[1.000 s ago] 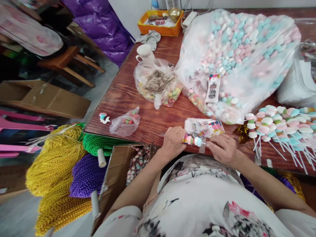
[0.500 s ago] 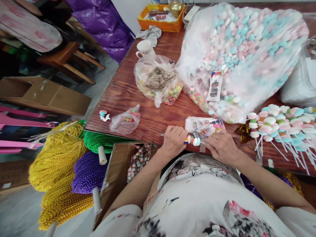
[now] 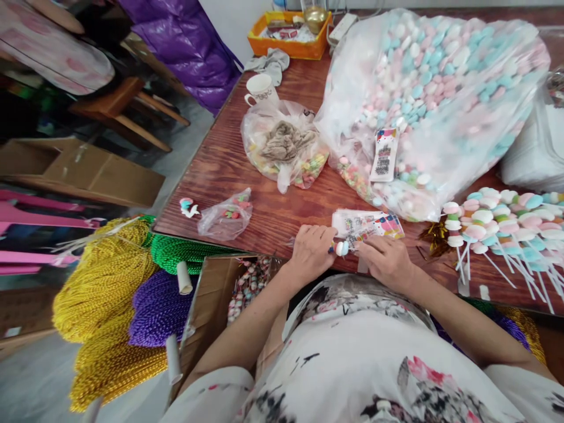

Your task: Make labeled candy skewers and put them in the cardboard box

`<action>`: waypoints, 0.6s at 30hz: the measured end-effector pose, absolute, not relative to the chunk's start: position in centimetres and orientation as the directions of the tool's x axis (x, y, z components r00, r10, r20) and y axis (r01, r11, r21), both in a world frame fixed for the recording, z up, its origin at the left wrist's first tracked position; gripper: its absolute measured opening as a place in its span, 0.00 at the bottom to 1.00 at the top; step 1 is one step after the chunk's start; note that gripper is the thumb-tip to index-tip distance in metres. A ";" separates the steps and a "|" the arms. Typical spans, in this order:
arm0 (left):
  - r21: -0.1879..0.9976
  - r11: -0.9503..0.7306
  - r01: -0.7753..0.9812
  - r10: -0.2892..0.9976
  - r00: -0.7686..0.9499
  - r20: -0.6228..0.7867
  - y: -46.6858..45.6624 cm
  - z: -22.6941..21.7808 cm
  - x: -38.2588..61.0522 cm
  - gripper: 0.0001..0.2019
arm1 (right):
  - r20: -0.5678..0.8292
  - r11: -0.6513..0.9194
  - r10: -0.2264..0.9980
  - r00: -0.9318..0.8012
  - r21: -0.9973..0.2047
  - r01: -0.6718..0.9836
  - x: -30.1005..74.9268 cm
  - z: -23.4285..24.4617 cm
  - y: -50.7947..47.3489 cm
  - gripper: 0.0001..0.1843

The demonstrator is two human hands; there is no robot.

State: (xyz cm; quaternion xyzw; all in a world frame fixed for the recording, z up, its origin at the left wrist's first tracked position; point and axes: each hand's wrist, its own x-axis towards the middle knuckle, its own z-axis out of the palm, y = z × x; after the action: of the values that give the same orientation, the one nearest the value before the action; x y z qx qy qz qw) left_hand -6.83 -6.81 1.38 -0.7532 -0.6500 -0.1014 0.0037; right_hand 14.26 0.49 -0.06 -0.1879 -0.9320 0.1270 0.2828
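At the near edge of the wooden table [image 3: 229, 164], my left hand [image 3: 311, 251] is closed around a candy skewer [image 3: 341, 248] whose pastel pieces poke out to the right. My right hand [image 3: 385, 258] pinches the skewer's other end, fingers together. Just beyond both hands lies a small stack of printed clear wrappers [image 3: 368, 224]. A pile of finished candy skewers [image 3: 502, 220] with white sticks lies to the right of my right hand.
A huge clear bag of pastel candies [image 3: 432, 100] fills the far right. A smaller candy bag [image 3: 284, 147], a mug [image 3: 259, 89] and an orange tray [image 3: 288, 35] stand behind. An open cardboard box [image 3: 220, 311] and twist-tie bundles [image 3: 114, 294] sit below left.
My hands have drawn closer together, so less of the skewer shows between them. The right hand slid left along it.
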 end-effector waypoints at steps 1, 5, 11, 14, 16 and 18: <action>0.161 -0.134 0.978 0.985 0.114 0.129 -6.9 1.5 -7.0 0.13 | 0.501 0.909 0.392 -0.772 -0.339 0.242 14.7 0.0 0.7 0.13; 0.178 -0.146 0.973 0.989 0.149 -0.002 -7.0 2.0 -7.4 0.22 | 0.517 0.938 0.320 -0.794 -0.288 0.191 16.0 0.3 1.1 0.14; 0.222 -0.144 0.964 0.983 0.165 -0.079 -7.0 2.3 -7.9 0.05 | 0.462 0.969 0.243 -0.853 -0.151 0.195 16.3 0.6 1.7 0.15; 0.320 -0.102 0.942 0.982 0.146 -0.119 -7.1 2.9 -7.7 0.03 | 0.516 0.979 0.204 -0.832 -0.089 0.185 16.4 0.9 2.4 0.14; 0.344 -0.064 0.937 0.980 0.123 -0.154 -7.1 3.4 -7.4 0.03 | 0.527 0.974 0.218 -0.821 -0.067 0.216 16.4 1.3 2.9 0.14; 0.310 -0.042 0.950 0.982 0.096 -0.161 -7.1 3.5 -7.1 0.03 | 0.503 0.972 0.220 -0.836 -0.042 0.231 16.4 1.7 3.3 0.14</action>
State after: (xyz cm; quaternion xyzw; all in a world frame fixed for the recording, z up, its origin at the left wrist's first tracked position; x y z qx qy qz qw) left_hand -7.11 -7.11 3.52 -0.7202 -0.6706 -0.0477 -0.1711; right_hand 16.41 3.25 1.70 -0.1176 -0.9580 -0.0101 0.2612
